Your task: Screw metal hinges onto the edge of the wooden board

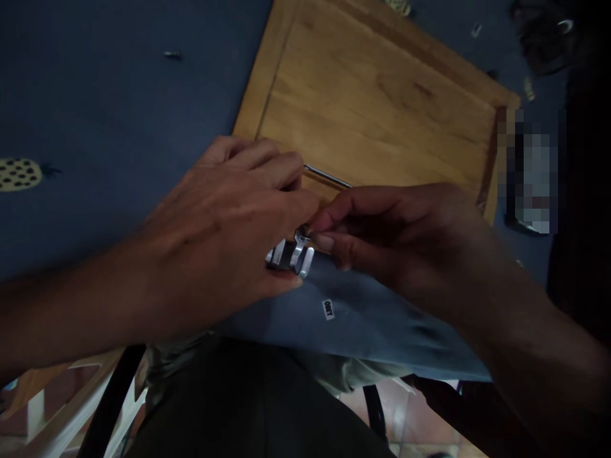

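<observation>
My left hand [238,210] is curled over the near edge of a framed wooden panel [363,95], which looks like a cabinet door. Between its thumb and fingers sits a shiny metal fitting [289,256], partly hidden by the hand; its exact kind is unclear. My right hand [382,229] is closed in a pinch at the fitting's upper end, with thumb and forefinger on a small dark metal piece [304,235] too small to name. A thin metal rod [328,177] lies along the panel just beyond both hands.
A blue cloth with pineapple prints [21,174] covers the table. A small metal piece [172,55] lies at the upper left, a white label [328,310] near the front edge. Right of the panel is a blurred-out object [537,178]; dark items [544,35] sit at the upper right.
</observation>
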Available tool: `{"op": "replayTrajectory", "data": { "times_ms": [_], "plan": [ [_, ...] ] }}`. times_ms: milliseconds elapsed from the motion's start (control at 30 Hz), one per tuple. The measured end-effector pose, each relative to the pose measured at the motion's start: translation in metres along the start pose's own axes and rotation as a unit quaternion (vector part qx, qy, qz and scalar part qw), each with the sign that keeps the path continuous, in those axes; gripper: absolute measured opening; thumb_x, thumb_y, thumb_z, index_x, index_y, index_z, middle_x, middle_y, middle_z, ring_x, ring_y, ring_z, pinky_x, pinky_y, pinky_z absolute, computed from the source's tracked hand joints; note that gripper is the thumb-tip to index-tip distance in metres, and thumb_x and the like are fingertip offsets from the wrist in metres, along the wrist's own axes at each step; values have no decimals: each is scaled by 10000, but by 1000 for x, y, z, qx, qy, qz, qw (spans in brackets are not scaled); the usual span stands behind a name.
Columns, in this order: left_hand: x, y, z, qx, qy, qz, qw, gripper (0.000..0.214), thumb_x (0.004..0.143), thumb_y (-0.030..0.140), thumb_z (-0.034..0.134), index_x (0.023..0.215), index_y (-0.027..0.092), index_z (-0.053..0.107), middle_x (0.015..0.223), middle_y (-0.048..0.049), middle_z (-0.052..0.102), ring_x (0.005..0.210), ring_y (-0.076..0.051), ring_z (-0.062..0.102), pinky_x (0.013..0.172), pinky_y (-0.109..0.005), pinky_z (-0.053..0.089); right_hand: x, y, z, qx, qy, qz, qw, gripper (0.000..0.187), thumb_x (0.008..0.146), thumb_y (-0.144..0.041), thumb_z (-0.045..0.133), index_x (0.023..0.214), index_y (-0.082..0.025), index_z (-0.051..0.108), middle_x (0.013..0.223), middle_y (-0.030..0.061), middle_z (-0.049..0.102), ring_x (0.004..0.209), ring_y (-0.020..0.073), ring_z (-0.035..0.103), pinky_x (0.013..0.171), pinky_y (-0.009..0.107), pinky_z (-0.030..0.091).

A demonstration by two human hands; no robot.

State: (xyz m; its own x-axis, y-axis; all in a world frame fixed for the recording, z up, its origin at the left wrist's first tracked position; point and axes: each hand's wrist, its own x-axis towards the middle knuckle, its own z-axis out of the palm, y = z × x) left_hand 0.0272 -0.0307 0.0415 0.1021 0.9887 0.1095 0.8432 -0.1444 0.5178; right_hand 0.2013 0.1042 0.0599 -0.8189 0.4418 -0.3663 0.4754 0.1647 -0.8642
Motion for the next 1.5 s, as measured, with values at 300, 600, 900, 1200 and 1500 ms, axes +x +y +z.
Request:
{"op": "replayTrajectory", "data": {
  "times_ms": [300, 600, 900, 1200, 1500],
  "plan": [
    [0, -1, 3, -11, 10, 16, 1000, 237, 837, 377, 829, 893, 209, 671, 1030, -26, 647, 1048, -300, 610, 985, -499, 426, 4, 1, -4, -19, -49, -34, 998, 112, 860, -292, 815, 785, -245, 747, 622, -8, 666, 503, 129, 555, 429, 260, 417],
    [0, -1, 9, 2, 44, 13, 999, 307, 778, 345, 880, 903, 217, 630, 1012, -4, 657, 1028, -282, 630, 965, -467, 448, 11, 1, 4, 45, -31, -16, 998, 395, 764, -450, 953, 710, -253, 614, 577, -46, 576, 474, 109, 533, 402, 259, 444],
    [-4, -2, 9, 17, 45, 13, 999, 244, 814, 295, 848, 929, 216, 648, 984, -3, 636, 1037, -273, 625, 951, -467, 435, -9, 14, 2, 40, 81, -95, 991, 258, 886, -414, 868, 803, -237, 700, 624, -49, 646, 486, 96, 581, 430, 224, 454],
    [-2, -3, 9, 40, 53, 18, 998, 199, 854, 345, 807, 894, 202, 675, 982, -28, 654, 1032, -281, 635, 924, -454, 448, -20, 37, 18, -174, 139, -289, 931, 173, 974, -178, 747, 1109, -273, 800, 921, 15, 752, 786, 152, 714, 729, 291, 615],
    [-3, -4, 10, 33, 51, 13, 998, 207, 859, 378, 789, 887, 220, 660, 979, -26, 659, 1035, -281, 637, 948, -452, 472, -14, 40, 21, -193, 140, -313, 919, 180, 989, -163, 707, 1043, -294, 817, 882, 27, 727, 746, 166, 710, 655, 301, 608]
  ]
}}
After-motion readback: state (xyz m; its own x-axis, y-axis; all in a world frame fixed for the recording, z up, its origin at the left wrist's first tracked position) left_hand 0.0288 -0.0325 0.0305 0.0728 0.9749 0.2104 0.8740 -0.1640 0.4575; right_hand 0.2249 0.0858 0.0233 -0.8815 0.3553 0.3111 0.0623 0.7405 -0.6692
